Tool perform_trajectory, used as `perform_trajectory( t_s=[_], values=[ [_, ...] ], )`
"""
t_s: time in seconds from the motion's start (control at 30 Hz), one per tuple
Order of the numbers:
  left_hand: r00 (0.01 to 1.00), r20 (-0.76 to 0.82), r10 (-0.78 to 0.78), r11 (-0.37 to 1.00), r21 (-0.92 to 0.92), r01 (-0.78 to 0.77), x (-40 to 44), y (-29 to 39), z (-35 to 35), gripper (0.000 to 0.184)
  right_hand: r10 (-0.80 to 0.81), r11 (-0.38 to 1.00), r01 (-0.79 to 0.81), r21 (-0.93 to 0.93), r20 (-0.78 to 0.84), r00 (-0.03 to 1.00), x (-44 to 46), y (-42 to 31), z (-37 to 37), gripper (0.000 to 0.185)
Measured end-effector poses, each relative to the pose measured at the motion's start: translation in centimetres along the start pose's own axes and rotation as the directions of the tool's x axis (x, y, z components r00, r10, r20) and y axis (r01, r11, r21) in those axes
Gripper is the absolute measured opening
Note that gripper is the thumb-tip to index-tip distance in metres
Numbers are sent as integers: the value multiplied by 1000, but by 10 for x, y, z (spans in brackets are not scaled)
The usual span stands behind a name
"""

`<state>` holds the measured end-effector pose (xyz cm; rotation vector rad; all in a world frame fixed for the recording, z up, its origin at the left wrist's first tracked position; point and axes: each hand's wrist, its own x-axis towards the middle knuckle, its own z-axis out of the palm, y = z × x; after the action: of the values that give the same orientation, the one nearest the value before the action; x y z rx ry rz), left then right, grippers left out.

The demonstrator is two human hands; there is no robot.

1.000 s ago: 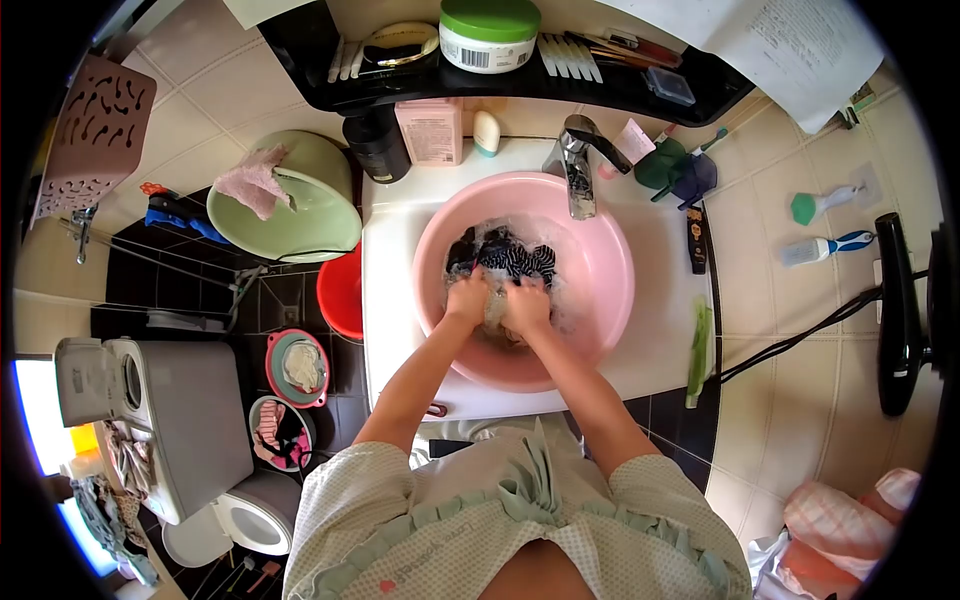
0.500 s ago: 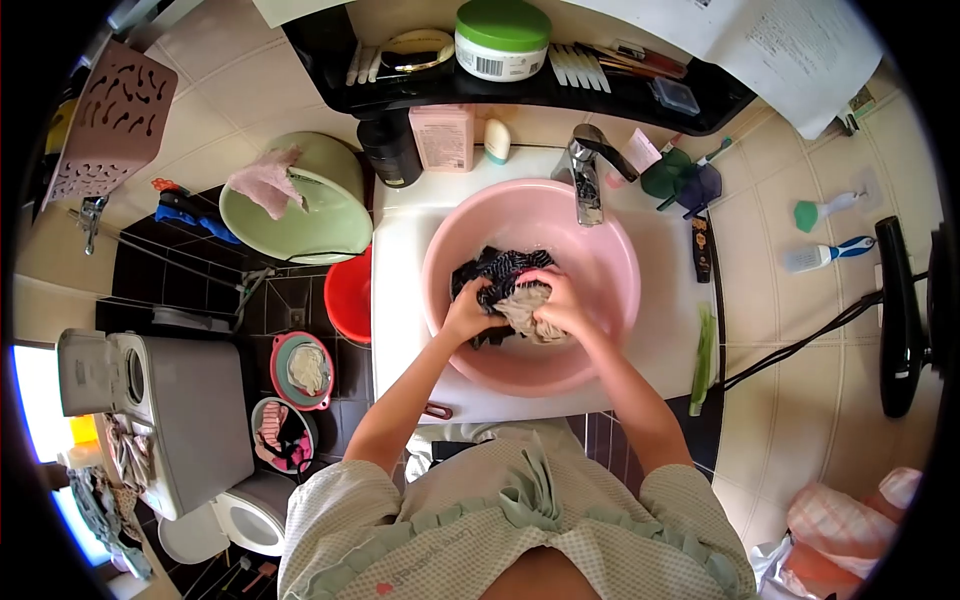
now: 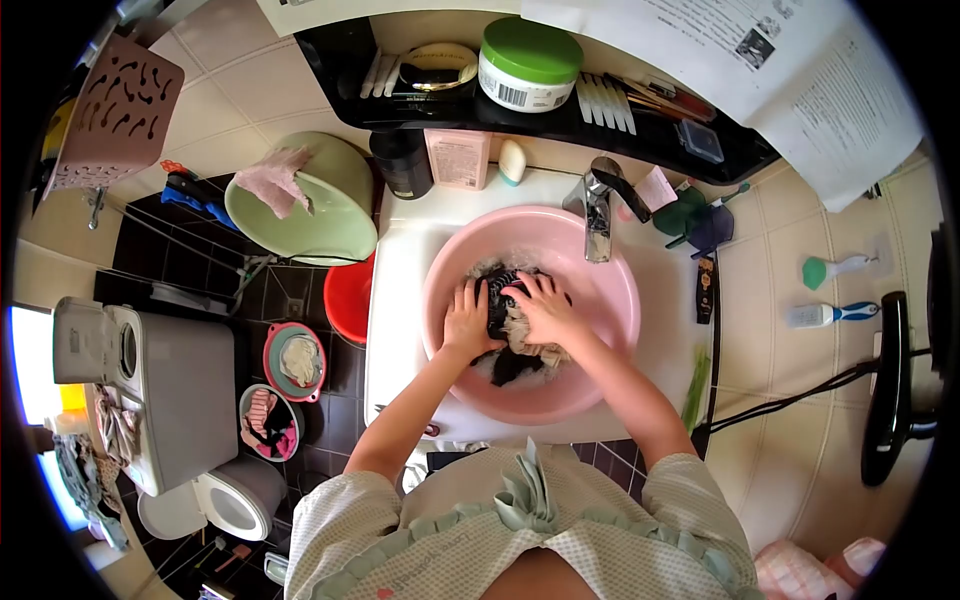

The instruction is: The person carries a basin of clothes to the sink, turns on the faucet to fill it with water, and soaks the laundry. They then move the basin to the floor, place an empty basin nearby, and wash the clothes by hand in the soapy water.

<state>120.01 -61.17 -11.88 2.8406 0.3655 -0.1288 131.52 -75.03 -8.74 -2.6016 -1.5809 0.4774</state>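
Wet clothes under two bare hands, in a pink basin

Head view. One pink basin (image 3: 605, 345), round, set on a white sink (image 3: 395, 300), its upper right rim beneath the tap (image 3: 597, 220). Contents: one dark cloth (image 3: 516, 367), partly patterned in white; one beige cloth (image 3: 517, 325), bunched against it; water with pale suds around both.

Left hand (image 3: 466, 322): in the basin, at the left side of the dark cloth, palm down, fingers slightly apart and pointing away from the wearer, thumb toward the bundle. Right hand (image 3: 545, 310): over the bundle, fingers spread wide across the dark cloth, palm by the beige cloth. Whether either hand pinched any fabric could not be told.

Behind the basin, on the sink: one black bottle (image 3: 402, 167), one pink pack (image 3: 458, 158) just beside it, one small white bottle (image 3: 512, 162). Above: a black shelf (image 3: 400, 113) bearing a white tub (image 3: 527, 85) with a green lid, white tubes and a flat clear case.

At left: one green basin (image 3: 340, 220), tilted, a pink cloth (image 3: 272, 182) over its rim; one red basin (image 3: 347, 300), partly hidden; two small tubs of clothes, the nearer with pink, striped and black pieces; one grey washer (image 3: 190, 400).

At right, on the tiled wall: two brushes and one black hair dryer (image 3: 885, 390). Upper right: printed sheets (image 3: 840, 120).
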Motion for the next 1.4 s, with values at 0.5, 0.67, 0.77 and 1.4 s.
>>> perform_trajectory(
  t_s=[0.5, 0.67, 0.77, 1.4],
  values=[
    [940, -21, -341, 914, -242, 326, 40, -2, 41, 65, 422, 882, -368, 295, -146, 895, 60, 2, 45, 53],
    [891, -127, -436, 792, -524, 314, 37, -2, 35, 47, 503, 588, -326, 740, -19, 864, 48, 9, 34, 48],
    [874, -196, -445, 785, -556, 275, 22, 10, 8, 45, 379, 573, -153, 805, -95, 920, 35, 14, 25, 45],
    [963, 145, -226, 974, 33, 223, 30, 14, 38, 86, -23, 992, 21, -123, -13, 1000, 39, 5, 43, 70]
  ],
)
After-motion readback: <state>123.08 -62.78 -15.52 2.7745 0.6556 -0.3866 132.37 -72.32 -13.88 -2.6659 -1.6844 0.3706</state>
